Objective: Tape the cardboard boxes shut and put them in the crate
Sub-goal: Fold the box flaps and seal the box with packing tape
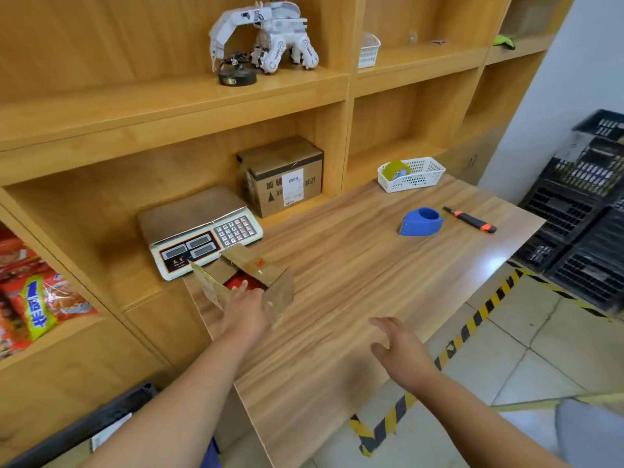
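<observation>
At the desk's (354, 282) left edge, just in front of the scale (199, 231), sits the open box (251, 263), flaps up, something red (235, 282) showing inside. The left hand (248, 309) is right on it, fingers fairly straight and reaching over the near flap into the opening, grip loose and closed on nothing. The right hand (400, 349) hovers over bare desk, well apart from the box, fingers spread, grip empty. Far across the desk lies the blue tape dispenser (422, 222), a knife (469, 219) just beside it. A white basket (422, 179) behind them holds a tape roll (395, 170). A second box (287, 179) stands closed on the shelf behind the scale. Black crates (580, 211) are stacked on the floor to the right.
</observation>
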A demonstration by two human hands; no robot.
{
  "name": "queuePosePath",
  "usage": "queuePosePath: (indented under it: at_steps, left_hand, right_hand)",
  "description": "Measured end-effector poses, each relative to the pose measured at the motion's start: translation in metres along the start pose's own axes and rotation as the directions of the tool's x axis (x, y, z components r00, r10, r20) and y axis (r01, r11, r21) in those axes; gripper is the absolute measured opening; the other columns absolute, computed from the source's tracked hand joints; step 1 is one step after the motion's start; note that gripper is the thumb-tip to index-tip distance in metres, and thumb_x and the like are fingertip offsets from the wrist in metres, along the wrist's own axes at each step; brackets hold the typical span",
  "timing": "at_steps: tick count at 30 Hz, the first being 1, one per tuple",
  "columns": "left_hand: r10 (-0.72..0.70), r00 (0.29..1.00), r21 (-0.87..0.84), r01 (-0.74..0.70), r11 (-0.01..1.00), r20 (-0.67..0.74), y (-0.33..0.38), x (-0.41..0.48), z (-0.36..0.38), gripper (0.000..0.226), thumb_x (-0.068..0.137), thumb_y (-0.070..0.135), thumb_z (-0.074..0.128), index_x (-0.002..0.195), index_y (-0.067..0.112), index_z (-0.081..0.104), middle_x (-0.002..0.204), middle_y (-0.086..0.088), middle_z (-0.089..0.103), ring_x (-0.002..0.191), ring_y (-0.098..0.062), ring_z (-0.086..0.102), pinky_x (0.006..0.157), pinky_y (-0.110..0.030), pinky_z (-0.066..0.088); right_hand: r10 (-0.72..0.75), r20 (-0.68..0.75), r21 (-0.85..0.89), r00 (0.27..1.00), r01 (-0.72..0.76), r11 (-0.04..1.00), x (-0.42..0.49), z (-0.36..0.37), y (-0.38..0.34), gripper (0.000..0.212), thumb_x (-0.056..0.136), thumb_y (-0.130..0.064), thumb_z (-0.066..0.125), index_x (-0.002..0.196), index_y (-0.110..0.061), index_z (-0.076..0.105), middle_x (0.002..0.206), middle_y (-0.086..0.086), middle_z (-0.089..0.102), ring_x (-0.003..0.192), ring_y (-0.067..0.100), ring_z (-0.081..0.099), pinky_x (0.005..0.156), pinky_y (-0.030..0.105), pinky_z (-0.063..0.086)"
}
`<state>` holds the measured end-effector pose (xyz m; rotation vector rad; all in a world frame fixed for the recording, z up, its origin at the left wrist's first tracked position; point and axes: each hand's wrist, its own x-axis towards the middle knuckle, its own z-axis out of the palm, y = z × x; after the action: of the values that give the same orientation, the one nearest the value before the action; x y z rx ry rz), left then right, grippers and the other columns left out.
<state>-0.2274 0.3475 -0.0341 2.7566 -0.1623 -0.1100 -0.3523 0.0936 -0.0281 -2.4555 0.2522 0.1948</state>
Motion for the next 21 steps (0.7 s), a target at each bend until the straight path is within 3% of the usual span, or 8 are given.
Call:
queuePosePath:
  at_steps: [4, 8, 12, 15, 21]
  left_hand:
    - [-0.003, 0.997, 0.058, 0.008, 0.998, -0.072, 0.009, 0.011, 0.017, 0.030, 0.098, 0.024, 0.043, 0.117, 0.011, 0.063, 0.142, -0.016, 0.046, 0.142, -0.023, 0.023, 0.117, -0.032, 0.000]
    - [0.012, 0.981, 0.093, 0.006, 0.996, -0.195, 0.024, 0.023, 0.035, 0.024, 0.094, 0.017, 0.046, 0.101, 0.012, 0.069, 0.108, -0.006, 0.067, 0.117, -0.021, 0.051, 0.118, -0.034, 0.013]
    - [0.038, 0.969, 0.067, -0.022, 0.998, -0.245, 0.064, 0.040, 0.052, 0.017, 0.088, 0.012, 0.056, 0.076, 0.007, 0.067, 0.081, -0.007, 0.066, 0.093, -0.027, 0.057, 0.099, -0.037, 0.035]
    - [0.031, 0.962, -0.022, -0.038, 0.999, -0.271, 0.105, 0.058, 0.063, 0.024, 0.084, 0.009, 0.062, 0.061, 0.006, 0.057, 0.067, -0.008, 0.060, 0.080, -0.030, 0.055, 0.081, -0.038, 0.038]
    - [0.094, 0.961, -0.092, -0.121, 0.988, -0.260, 0.183, 0.089, 0.089, 0.021, 0.080, 0.007, 0.069, 0.061, 0.006, 0.060, 0.066, -0.006, 0.061, 0.079, -0.029, 0.058, 0.082, -0.040, 0.045]
  right_hand:
    - [-0.007, 0.026, 0.008, 1.000, 0.007, 1.000, 0.018, -0.008, 0.021, 0.045, 0.096, -0.023, 0.050, 0.141, -0.020, 0.042, 0.145, -0.005, 0.037, 0.128, 0.012, 0.043, 0.097, 0.022, 0.039]
    - [-0.030, 0.035, 0.007, 0.999, 0.030, 1.000, 0.038, -0.022, 0.043, 0.042, 0.096, -0.022, 0.051, 0.137, -0.020, 0.045, 0.141, -0.006, 0.042, 0.123, 0.013, 0.047, 0.095, 0.018, 0.037]
    - [-0.053, 0.044, -0.032, 0.998, 0.055, 0.998, 0.065, -0.048, 0.067, 0.042, 0.096, -0.022, 0.051, 0.137, -0.019, 0.046, 0.140, -0.005, 0.043, 0.129, 0.010, 0.040, 0.099, 0.018, 0.034]
    - [-0.045, 0.056, -0.075, 0.997, 0.049, 0.996, 0.090, -0.071, 0.084, 0.041, 0.097, -0.024, 0.051, 0.138, -0.020, 0.046, 0.141, -0.005, 0.043, 0.131, 0.011, 0.038, 0.103, 0.022, 0.034]
    - [-0.032, 0.075, -0.140, 0.997, 0.042, 0.989, 0.141, -0.120, 0.114, 0.040, 0.096, -0.024, 0.052, 0.135, -0.022, 0.049, 0.140, -0.005, 0.045, 0.130, 0.011, 0.039, 0.099, 0.019, 0.032]
